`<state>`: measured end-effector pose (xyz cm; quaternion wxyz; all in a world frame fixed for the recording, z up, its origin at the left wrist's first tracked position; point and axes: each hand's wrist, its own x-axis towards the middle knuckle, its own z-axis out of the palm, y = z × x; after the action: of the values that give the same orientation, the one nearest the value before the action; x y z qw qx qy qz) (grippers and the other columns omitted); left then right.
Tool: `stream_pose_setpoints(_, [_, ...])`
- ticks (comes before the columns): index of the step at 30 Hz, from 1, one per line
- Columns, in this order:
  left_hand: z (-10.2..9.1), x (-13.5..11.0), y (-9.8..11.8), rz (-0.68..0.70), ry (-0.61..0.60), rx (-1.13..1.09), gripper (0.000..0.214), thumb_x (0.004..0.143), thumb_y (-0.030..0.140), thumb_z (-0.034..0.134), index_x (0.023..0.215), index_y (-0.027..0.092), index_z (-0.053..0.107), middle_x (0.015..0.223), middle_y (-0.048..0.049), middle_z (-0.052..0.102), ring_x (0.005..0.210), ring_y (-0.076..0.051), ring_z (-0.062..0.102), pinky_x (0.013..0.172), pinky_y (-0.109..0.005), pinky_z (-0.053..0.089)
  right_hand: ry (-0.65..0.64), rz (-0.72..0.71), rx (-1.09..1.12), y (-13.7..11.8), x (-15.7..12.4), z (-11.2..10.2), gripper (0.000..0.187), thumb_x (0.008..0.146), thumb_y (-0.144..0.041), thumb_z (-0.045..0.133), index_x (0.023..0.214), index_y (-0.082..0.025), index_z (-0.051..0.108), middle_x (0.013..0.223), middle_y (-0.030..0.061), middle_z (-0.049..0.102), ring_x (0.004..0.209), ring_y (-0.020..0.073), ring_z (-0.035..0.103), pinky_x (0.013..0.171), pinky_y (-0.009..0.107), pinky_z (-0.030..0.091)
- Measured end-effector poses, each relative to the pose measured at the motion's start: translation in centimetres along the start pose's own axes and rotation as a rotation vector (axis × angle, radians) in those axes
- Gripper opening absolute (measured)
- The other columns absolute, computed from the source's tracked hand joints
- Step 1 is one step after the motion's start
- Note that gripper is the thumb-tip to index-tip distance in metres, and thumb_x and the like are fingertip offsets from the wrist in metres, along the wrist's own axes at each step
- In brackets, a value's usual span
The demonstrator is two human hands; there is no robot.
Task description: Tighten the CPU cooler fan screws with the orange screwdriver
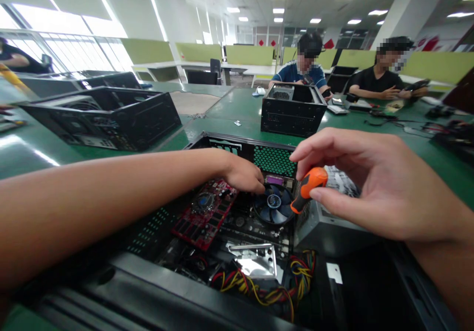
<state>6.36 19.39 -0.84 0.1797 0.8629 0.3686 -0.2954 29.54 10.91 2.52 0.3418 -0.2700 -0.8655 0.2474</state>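
Observation:
An opened black computer case (89,276) lies in front of me. My right hand (370,183) grips a short orange and black screwdriver (312,183) between thumb and fingers, above the right side of the CPU fan (274,202). The screwdriver's tip is hidden. My left hand (246,173) reaches into the case, its curled fingers at the fan's upper left edge; what they hold, if anything, is hidden. Left of the fan sits a red graphics card (205,215). A silver power supply (333,227) is under my right hand.
Bundled cables (303,276) and a shiny metal bracket (257,261) lie in the case's near part. Beyond stand another black case (292,114) and, at left, an opened case (144,119) on the green table (237,106). Two people sit across, near loose cables (392,121).

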Motion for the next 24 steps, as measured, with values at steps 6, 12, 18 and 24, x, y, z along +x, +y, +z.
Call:
stream_pose_setpoints(6, [-0.01, -0.09, 0.12, 0.0, 0.006, 0.001, 0.046, 0.097, 0.037, 0.042, 0.12, 0.016, 0.076, 0.126, -0.012, 0.076, 0.107, -0.026, 0.069, 0.09, -0.03, 0.05, 0.003, 0.02, 0.009, 0.03, -0.03, 0.16, 0.038, 0.081, -0.005, 0.069, 0.111, -0.028, 0.07, 0.098, -0.0027, 0.075, 0.088, 0.0185, 0.072, 0.076, 0.03, 0.058])
stream_pose_setpoints(12, [0.07, -0.03, 0.02, 0.009, 0.016, -0.019, 0.043, 0.096, 0.036, 0.043, 0.115, 0.018, 0.077, 0.122, -0.0101, 0.077, 0.106, -0.024, 0.068, 0.092, -0.03, 0.05, 0.006, 0.018, 0.018, 0.06, -0.11, 0.08, 0.037, 0.081, -0.007, 0.072, 0.11, -0.029, 0.07, 0.098, -0.0027, 0.075, 0.087, 0.0183, 0.073, 0.075, 0.03, 0.058])
stream_pose_setpoints(18, [0.13, -0.04, 0.01, 0.012, 0.032, -0.045, 0.042, 0.095, 0.036, 0.044, 0.11, 0.017, 0.078, 0.118, -0.011, 0.078, 0.102, -0.026, 0.069, 0.09, -0.032, 0.051, -0.015, 0.031, 0.02, -0.08, -0.08, -0.04, 0.039, 0.079, -0.006, 0.073, 0.11, -0.03, 0.069, 0.1, -0.0017, 0.076, 0.089, 0.0206, 0.073, 0.076, 0.032, 0.059])
stream_pose_setpoints(24, [-0.01, -0.19, 0.31, -0.022, 0.029, -0.053, 0.04, 0.097, 0.037, 0.045, 0.111, 0.019, 0.078, 0.12, -0.0087, 0.078, 0.106, -0.025, 0.068, 0.092, -0.031, 0.05, -0.032, 0.041, -0.048, -0.23, 0.21, -0.15, 0.022, 0.082, -0.018, 0.079, 0.1, -0.029, 0.073, 0.094, -0.0013, 0.078, 0.083, 0.0222, 0.073, 0.072, 0.035, 0.059])
